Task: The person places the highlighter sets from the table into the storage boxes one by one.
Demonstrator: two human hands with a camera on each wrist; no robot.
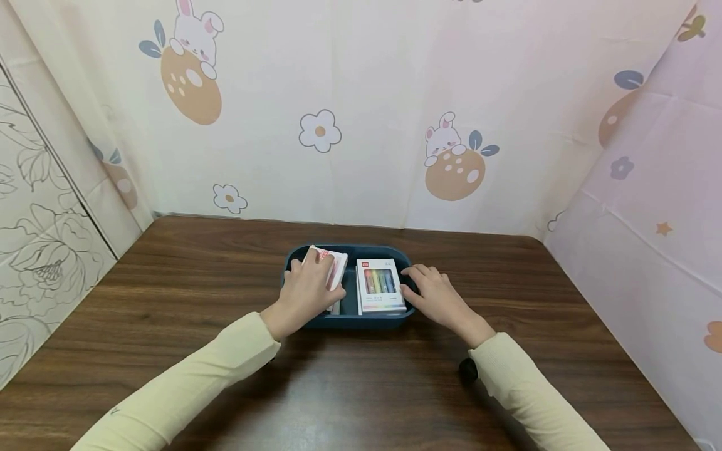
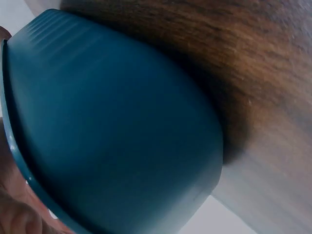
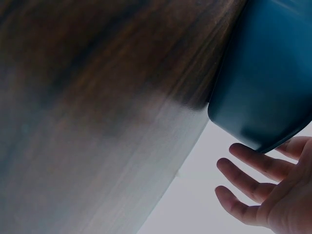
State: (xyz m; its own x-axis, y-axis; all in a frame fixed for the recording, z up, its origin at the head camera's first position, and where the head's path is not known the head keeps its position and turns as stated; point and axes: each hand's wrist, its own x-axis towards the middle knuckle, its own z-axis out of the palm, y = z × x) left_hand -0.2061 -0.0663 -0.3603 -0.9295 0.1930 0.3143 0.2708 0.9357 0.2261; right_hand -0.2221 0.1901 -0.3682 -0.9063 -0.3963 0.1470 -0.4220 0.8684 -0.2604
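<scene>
A dark blue oblong basket stands on the table with two white boxes inside. My left hand grips the left box, which has pink print and sits tilted, fingers over its top and thumb at its right side. In the right half lies a white box of coloured pens or crayons, its window facing up. My right hand is at the basket's right end, fingertips at the rim beside that box. The right wrist view shows its fingers spread and slightly bent. The basket's wall hides most of the left hand in the left wrist view.
The brown wood-grain table extends around the basket. Behind it hangs a pale curtain printed with rabbits and flowers, and more patterned cloth covers both sides. A small black object shows under the right sleeve cuff.
</scene>
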